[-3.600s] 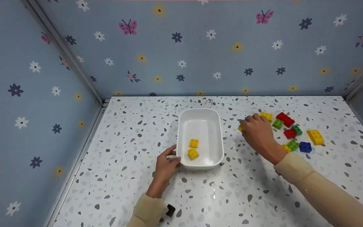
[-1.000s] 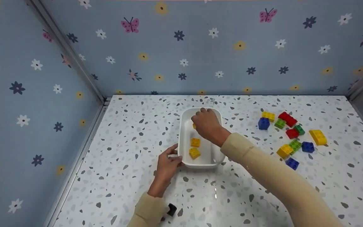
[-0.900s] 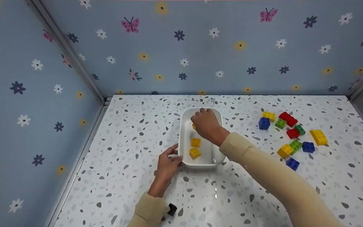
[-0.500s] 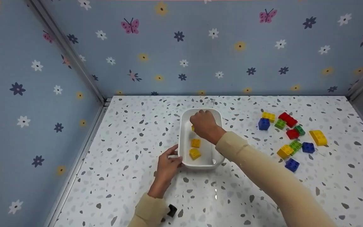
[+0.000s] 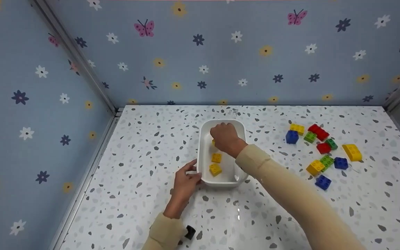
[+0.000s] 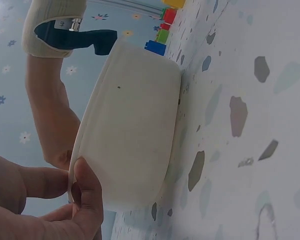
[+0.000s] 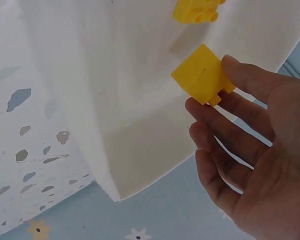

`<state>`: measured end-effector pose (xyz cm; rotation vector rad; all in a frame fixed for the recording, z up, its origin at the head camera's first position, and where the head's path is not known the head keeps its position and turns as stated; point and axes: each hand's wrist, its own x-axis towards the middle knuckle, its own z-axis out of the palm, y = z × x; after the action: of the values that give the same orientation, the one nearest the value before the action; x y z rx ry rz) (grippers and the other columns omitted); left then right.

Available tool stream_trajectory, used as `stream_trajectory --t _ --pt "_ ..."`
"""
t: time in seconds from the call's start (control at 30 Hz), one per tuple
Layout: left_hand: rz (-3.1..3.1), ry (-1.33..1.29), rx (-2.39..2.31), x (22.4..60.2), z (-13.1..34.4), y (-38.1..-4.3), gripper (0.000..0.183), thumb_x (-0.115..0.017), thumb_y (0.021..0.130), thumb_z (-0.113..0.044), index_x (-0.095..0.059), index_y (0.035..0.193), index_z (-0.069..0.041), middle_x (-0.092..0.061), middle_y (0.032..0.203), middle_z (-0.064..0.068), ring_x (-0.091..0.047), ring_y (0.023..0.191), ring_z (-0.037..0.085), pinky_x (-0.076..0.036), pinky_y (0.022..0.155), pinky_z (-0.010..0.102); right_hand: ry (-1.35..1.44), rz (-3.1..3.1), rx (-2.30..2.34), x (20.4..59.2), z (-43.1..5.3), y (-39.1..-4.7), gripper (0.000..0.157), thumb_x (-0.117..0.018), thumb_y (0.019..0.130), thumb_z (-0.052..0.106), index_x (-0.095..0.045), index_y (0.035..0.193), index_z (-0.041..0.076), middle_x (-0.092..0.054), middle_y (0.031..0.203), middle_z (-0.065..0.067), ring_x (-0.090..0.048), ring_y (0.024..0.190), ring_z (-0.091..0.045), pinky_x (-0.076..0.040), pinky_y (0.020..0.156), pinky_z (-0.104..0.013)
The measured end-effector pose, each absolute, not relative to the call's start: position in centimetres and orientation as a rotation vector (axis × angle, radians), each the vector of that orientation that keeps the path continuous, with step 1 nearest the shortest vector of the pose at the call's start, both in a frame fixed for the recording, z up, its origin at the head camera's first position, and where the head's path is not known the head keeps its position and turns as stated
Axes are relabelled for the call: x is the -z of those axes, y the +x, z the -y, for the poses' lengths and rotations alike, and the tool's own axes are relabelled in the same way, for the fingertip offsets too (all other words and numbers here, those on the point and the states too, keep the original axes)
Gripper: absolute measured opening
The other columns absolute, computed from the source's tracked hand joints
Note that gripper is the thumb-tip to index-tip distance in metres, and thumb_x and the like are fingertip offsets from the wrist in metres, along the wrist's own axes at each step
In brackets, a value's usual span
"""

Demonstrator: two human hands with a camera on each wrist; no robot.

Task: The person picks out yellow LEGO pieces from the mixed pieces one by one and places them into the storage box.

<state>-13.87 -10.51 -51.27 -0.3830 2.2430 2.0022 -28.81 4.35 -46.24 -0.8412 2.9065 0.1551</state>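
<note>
My left hand (image 5: 185,180) pinches the near left rim of a white plastic box (image 5: 228,183) between thumb and fingers; the left wrist view shows this grip at the box's edge (image 6: 127,115). Inside the far part of the box, my right hand (image 5: 226,139) pinches a yellow toy brick (image 7: 202,75) between thumb and fingertips, its studs turned toward the fingers. In the head view the hand covers most of that brick. Two more yellow bricks lie on the box floor, a square one (image 5: 216,158) and an angled one (image 5: 215,169) nearer me.
To the right lie loose bricks: a yellow one (image 5: 297,129), a tall blue one (image 5: 292,136), a red one (image 5: 318,132), a curved yellow one (image 5: 352,152), a yellow one (image 5: 315,167), a near blue one (image 5: 323,182) and others. A flower-patterned wall (image 5: 221,62) stands behind the speckled table (image 5: 144,146).
My right hand has gone from the loose bricks at the right into the box with a yellow brick, and lately has shifted slightly toward me. My left hand keeps its hold on the rim.
</note>
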Motion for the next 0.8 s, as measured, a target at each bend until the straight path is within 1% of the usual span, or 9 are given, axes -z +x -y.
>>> stream_trajectory --t 0.13,0.37,0.53,0.8 --pt "-2.246 -0.4 -1.99 51.31 10.44 -13.94 0.053 -0.06 0.101 0.002 -0.052 0.154 0.0 -0.057 0.126 0.018 -0.07 0.104 0.031 -0.064 0.084 0.029 -0.83 -2.869 -0.16 46.43 -4.17 -28.68 0.028 -0.072 0.102 0.02 -0.073 0.124 0.002 -0.076 0.114 -0.016 -0.07 0.105 -0.033 -0.06 0.097 -0.047" --pt "-2.243 -0.412 -1.993 51.19 10.38 -13.87 0.054 -0.062 0.101 0.002 -0.052 0.154 0.0 -0.058 0.125 0.018 -0.069 0.101 0.03 -0.064 0.084 0.031 -0.815 -2.854 -0.153 46.55 -3.89 -28.46 0.027 -0.076 0.099 0.016 -0.073 0.123 0.003 -0.076 0.113 -0.014 -0.07 0.104 -0.032 -0.059 0.099 -0.046" --pt "-2.237 -0.404 -1.998 51.14 10.43 -13.82 0.054 -0.062 0.101 0.003 -0.052 0.153 0.001 -0.058 0.125 0.018 -0.069 0.1 0.03 -0.064 0.082 0.03 -0.803 -2.843 -0.164 46.57 -3.64 -28.43 0.025 -0.075 0.099 0.014 -0.073 0.121 0.003 -0.076 0.111 -0.015 -0.07 0.103 -0.033 -0.059 0.097 -0.046" --pt "-2.212 -0.382 -2.029 51.23 10.6 -13.9 0.054 -0.061 0.101 0.004 -0.05 0.154 0.003 -0.057 0.126 0.021 -0.07 0.101 0.031 -0.064 0.082 0.029 -0.802 -2.804 -0.191 46.25 -3.5 -28.31 0.028 -0.073 0.1 0.013 -0.071 0.125 0.001 -0.075 0.114 -0.017 -0.071 0.102 -0.034 -0.06 0.098 -0.047"
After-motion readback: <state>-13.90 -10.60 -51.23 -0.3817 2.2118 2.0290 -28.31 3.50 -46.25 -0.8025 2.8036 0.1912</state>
